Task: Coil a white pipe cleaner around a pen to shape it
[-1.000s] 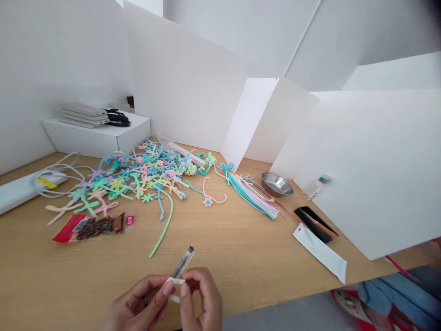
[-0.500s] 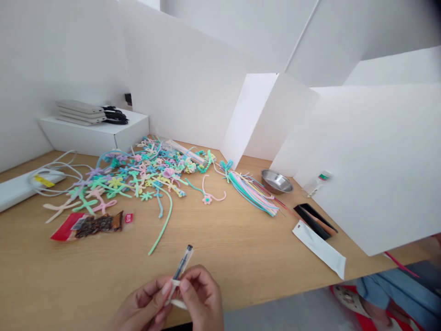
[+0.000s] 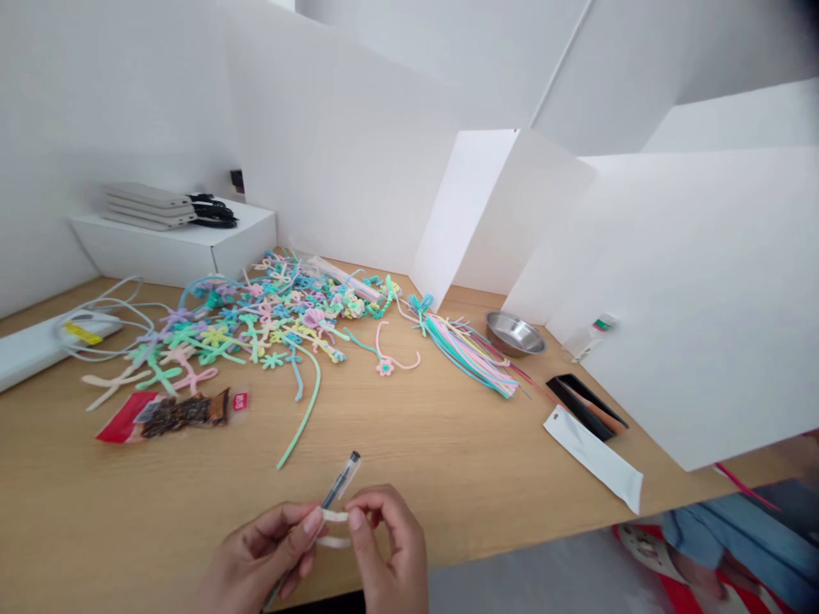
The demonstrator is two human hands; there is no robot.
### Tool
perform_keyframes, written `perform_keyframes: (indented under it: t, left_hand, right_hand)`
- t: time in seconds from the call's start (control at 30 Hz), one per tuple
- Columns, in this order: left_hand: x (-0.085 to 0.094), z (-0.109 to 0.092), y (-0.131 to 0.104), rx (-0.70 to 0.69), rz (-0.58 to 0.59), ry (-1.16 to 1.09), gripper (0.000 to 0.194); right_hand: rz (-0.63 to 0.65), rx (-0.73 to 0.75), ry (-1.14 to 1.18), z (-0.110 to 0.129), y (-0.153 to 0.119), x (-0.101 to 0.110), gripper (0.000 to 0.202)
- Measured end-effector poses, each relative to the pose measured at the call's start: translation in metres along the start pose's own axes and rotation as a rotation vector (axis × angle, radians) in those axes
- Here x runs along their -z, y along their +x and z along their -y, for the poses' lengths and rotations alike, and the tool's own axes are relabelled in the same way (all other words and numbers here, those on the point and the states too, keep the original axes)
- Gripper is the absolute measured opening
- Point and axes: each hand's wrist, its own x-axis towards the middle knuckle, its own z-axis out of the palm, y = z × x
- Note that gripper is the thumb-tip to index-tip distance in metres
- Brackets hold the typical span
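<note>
White foam-board panels [image 3: 691,290] wall in a wooden table [image 3: 448,460], where a wide heap of pastel pipe-cleaner flowers [image 3: 256,328] lies well beyond the hands. Near the front edge, the left hand [image 3: 262,563] and right hand [image 3: 390,554] meet, fingertips of both pinched on a small white pipe-cleaner strip [image 3: 335,529] bent around a clear pen [image 3: 339,484], which the left hand also grips, tip pointing toward the heap

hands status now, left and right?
Left hand: closed, holding the pen and pinching one end of the white strip.
Right hand: closed, pinching the strip's other end.
</note>
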Motion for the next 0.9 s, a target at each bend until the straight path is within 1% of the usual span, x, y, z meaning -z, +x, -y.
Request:
perform_keyframes:
  t: [0.07,0.13,0.2,0.33,0.43,0.5,0.57,0.63,0.67,0.77,0.83,0.9]
  left_hand:
    - [0.000,0.000,0.001,0.000,0.016,0.005,0.032]
    - [0.001,0.000,0.001,0.016,0.036,0.003,0.031]
    - [0.001,-0.001,0.002,0.031,0.054,-0.009,0.030]
    - [0.001,-0.001,0.003,0.041,0.075,-0.035,0.028]
    - [0.000,-0.002,0.003,0.052,0.083,-0.055,0.030]
    - [0.000,-0.001,0.002,0.065,0.089,-0.072,0.030]
    - [0.000,0.000,0.002,0.097,0.098,-0.105,0.030]
    - [0.000,0.001,0.002,0.125,0.103,-0.128,0.030]
    - [0.000,0.001,0.001,0.129,0.104,-0.117,0.029]
    - [0.000,0.003,0.001,0.114,0.109,-0.030,0.030]
    - [-0.001,0.004,0.001,0.113,0.118,0.006,0.033]
    - [-0.003,0.005,0.001,0.114,0.123,0.009,0.036]
  right_hand:
    - [-0.032,0.013,-0.023,0.002,0.001,0.006,0.018]
    - [-0.058,0.071,-0.064,0.002,0.000,0.011,0.014]
    - [-0.068,0.191,-0.138,0.001,-0.002,0.013,0.014]
    - [-0.037,0.508,-0.389,-0.006,-0.004,0.009,0.022]
    - [-0.046,0.642,-0.524,-0.007,-0.002,0.004,0.025]
    - [-0.022,0.672,-0.544,-0.005,0.001,0.004,0.025]
    - [0.040,0.707,-0.536,-0.001,0.003,0.008,0.025]
    - [0.121,0.755,-0.541,0.002,0.004,0.014,0.031]
    - [0.166,0.779,-0.556,0.004,0.005,0.018,0.032]
    - [0.266,0.815,-0.639,0.007,0.006,0.028,0.027]
    - [0.294,0.816,-0.683,0.008,0.007,0.031,0.027]
    - [0.284,0.824,-0.706,0.010,0.007,0.032,0.028]
